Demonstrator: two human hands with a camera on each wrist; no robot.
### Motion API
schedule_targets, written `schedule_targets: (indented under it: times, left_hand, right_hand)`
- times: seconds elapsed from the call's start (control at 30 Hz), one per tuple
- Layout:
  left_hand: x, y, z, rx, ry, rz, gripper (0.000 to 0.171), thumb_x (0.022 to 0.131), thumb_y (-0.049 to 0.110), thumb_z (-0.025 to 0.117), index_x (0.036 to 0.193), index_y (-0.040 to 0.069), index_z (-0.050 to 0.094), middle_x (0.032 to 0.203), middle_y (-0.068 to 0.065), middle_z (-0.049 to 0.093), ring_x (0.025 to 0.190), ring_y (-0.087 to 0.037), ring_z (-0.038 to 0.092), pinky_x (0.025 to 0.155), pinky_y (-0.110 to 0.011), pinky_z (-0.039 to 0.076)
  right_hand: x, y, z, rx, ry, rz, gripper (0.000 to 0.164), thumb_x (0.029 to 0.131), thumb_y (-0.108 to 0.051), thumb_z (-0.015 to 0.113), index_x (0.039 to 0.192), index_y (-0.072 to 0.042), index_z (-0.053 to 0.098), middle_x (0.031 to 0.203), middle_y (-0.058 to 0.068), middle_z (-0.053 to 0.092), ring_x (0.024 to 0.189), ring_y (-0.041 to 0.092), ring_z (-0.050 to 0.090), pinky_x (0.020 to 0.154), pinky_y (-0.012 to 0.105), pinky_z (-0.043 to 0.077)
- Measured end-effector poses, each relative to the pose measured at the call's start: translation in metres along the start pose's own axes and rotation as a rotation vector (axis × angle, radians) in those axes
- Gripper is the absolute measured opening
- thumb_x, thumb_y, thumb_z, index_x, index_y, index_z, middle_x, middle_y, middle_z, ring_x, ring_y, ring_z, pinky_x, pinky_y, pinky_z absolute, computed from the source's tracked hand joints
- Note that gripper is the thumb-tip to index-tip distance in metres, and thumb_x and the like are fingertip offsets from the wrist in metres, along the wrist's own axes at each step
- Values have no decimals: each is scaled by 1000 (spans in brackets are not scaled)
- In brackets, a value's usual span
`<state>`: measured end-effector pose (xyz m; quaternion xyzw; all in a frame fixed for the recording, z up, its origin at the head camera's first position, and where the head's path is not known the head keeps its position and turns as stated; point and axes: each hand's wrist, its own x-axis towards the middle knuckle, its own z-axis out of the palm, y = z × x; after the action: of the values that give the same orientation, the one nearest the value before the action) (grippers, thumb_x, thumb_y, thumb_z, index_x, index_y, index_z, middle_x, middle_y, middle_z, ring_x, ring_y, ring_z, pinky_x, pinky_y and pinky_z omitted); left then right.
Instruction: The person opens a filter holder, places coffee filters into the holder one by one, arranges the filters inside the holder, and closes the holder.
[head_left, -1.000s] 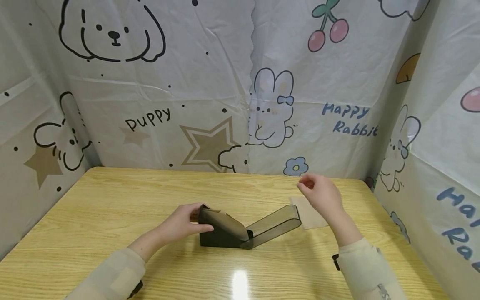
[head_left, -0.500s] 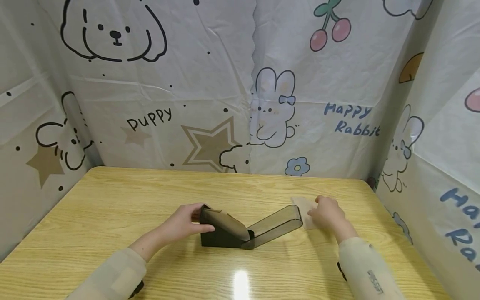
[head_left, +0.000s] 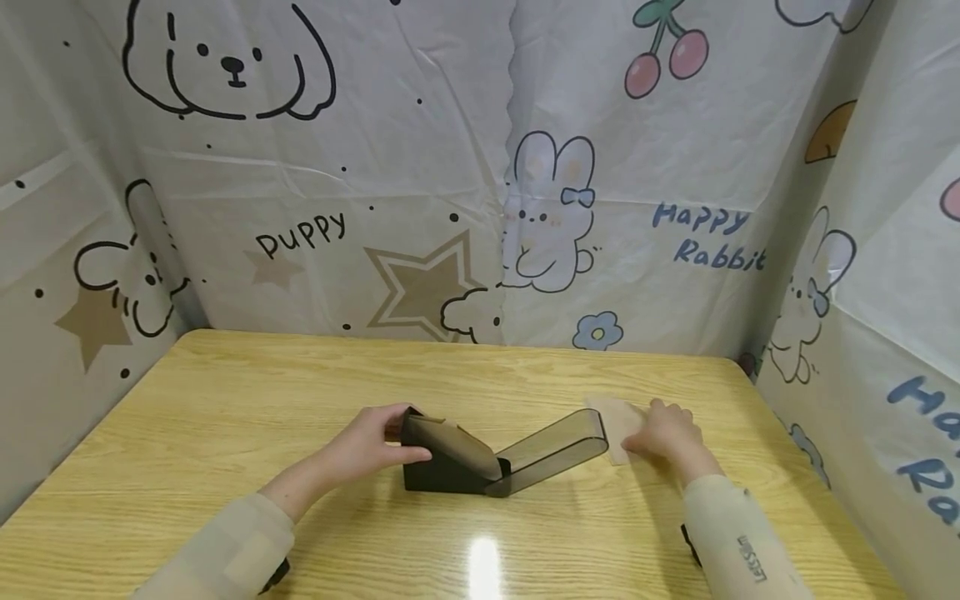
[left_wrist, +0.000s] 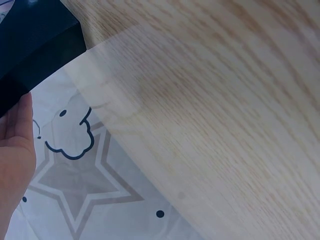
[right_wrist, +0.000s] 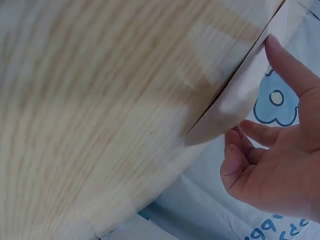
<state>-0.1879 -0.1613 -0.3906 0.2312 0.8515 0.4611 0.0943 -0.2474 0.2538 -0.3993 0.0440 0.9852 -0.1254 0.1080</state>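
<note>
In the head view my left hand (head_left: 382, 437) holds the tall end of a black wedge-shaped box (head_left: 442, 471), thumb along its near side and fingers behind. Thin brown papers (head_left: 442, 433) show inside. Its smoky see-through lid (head_left: 558, 446) is swung out to the right. The left wrist view shows fingers (left_wrist: 20, 120) against the box's black wall (left_wrist: 45, 45). Farther right, my right hand (head_left: 670, 433) grips the right edge of a light-brown paper sheet (head_left: 617, 421). In the right wrist view that sheet (right_wrist: 232, 102) bows up between thumb and fingers.
A wood-grain table (head_left: 300, 375) lies under everything. Printed cloth (head_left: 405, 167) hangs along the back and both sides, close to the table's edges. The lid's end overlaps the paper's left side in the head view.
My right hand has come down from above the paper to its right edge, and the sheet is now bent there. My left hand and the box have stayed in place.
</note>
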Motion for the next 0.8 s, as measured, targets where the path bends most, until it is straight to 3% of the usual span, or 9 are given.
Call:
schedule_targets:
  times: [0.23, 0.43, 0.63, 0.8]
  left_hand:
    - [0, 2, 0, -3, 1, -9, 37, 83, 36, 69, 110, 13, 60, 106, 0, 66, 103, -20, 63, 85, -27, 51]
    - [0, 4, 0, -6, 7, -16, 36, 83, 35, 70, 111, 13, 60, 107, 0, 66, 103, -20, 62, 86, -27, 51]
    - [0, 4, 0, -3, 13, -22, 38, 83, 34, 70, 112, 13, 60, 107, -1, 66, 104, -20, 62, 86, -29, 51]
    - [-1, 5, -2, 15, 15, -11, 40, 84, 34, 69, 113, 9, 59, 108, -3, 66, 103, -20, 63, 85, -29, 52]
  right_hand:
    - [-1, -1, -2, 3, 33, 41, 50, 76, -27, 73, 107, 9, 58, 102, 29, 58, 89, 38, 52, 69, 47, 47]
    - [-1, 2, -4, 35, 31, 96, 19, 82, -10, 56, 94, 1, 65, 95, 19, 65, 78, 25, 58, 64, 41, 47]
    - [-7, 3, -14, 72, 100, 48, 18, 84, -12, 53, 87, -4, 68, 89, 15, 67, 76, 25, 60, 59, 40, 47]
    - [-16, 2, -22, 126, 131, 38, 20, 86, -13, 54, 97, -2, 68, 95, 16, 67, 76, 23, 60, 58, 37, 45]
